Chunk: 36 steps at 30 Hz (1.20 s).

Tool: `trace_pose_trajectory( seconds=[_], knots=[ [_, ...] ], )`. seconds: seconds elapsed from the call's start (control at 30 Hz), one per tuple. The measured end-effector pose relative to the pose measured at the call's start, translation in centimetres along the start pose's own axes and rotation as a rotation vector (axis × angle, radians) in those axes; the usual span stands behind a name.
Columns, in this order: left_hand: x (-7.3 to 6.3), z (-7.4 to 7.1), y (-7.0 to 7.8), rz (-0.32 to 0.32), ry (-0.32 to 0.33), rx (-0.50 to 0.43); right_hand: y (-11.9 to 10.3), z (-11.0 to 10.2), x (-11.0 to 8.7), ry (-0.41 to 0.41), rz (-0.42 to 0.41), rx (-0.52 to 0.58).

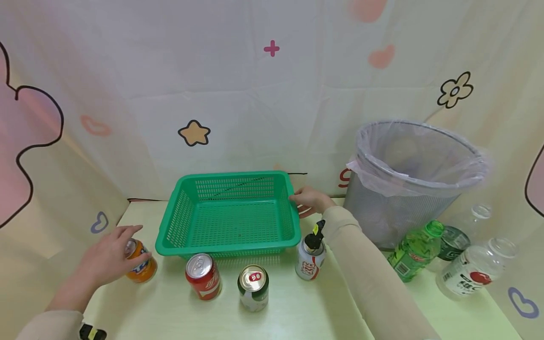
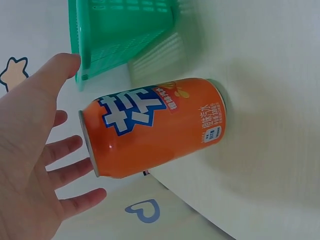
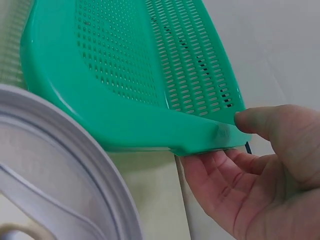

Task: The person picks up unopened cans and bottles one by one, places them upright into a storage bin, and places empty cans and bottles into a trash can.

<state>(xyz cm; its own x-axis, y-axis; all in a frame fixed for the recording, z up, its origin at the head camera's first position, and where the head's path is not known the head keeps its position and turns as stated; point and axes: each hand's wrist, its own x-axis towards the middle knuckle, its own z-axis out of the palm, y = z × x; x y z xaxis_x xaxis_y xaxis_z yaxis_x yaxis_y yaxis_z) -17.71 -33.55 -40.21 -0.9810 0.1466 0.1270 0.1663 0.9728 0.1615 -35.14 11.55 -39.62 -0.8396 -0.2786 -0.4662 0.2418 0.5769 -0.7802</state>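
Note:
A green plastic basket [image 1: 229, 249] with slotted sides stands on the table. At its right end my right hand [image 1: 312, 198] pinches the rim; the right wrist view shows the thumb [image 3: 260, 120] on top and fingers below. My left hand [image 1: 106, 259] is beside an orange soda can [image 2: 165, 125], with spread fingers [image 2: 82, 202] near the can's top and not curled round it. In front of the basket stand a red can [image 1: 205, 278] and a green-and-white can [image 1: 254, 292]. A white can [image 1: 308, 264] stands below my right wrist, partly hidden by the wrist strap.
To the right stands a mesh wastebasket [image 1: 374, 212] lined with a clear bag. Near it are a green bottle [image 1: 414, 255], a clear bottle with a dark label [image 1: 454, 242] and a wide clear bottle [image 1: 469, 274]. A printed curtain [image 1: 255, 108] hangs behind the table.

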Motion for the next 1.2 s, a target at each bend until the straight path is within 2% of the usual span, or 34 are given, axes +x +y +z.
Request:
trace_pose_trajectory(
  seconds=[0.17, 0.4, 0.77, 1.2],
  knots=[
    [-0.2, 0.5, -0.5, 0.0, -0.015, -0.018, 0.0, 0.2, 0.2, 0.011, 0.009, -0.005],
    [-0.6, 0.8, -0.7, -0.035, -0.07, -0.083, 0.1, 0.3, 0.4, 0.019, 0.006, -0.012],
    [-0.4, 1.2, -1.2, -0.039, -0.091, -0.105, 0.1, 0.5, 0.3, 0.039, 0.012, -0.009],
    [0.0, 1.5, -1.5, -0.072, -0.116, -0.141, 0.5, 0.8, 0.5, 0.032, 0.025, 0.03]
  ],
)
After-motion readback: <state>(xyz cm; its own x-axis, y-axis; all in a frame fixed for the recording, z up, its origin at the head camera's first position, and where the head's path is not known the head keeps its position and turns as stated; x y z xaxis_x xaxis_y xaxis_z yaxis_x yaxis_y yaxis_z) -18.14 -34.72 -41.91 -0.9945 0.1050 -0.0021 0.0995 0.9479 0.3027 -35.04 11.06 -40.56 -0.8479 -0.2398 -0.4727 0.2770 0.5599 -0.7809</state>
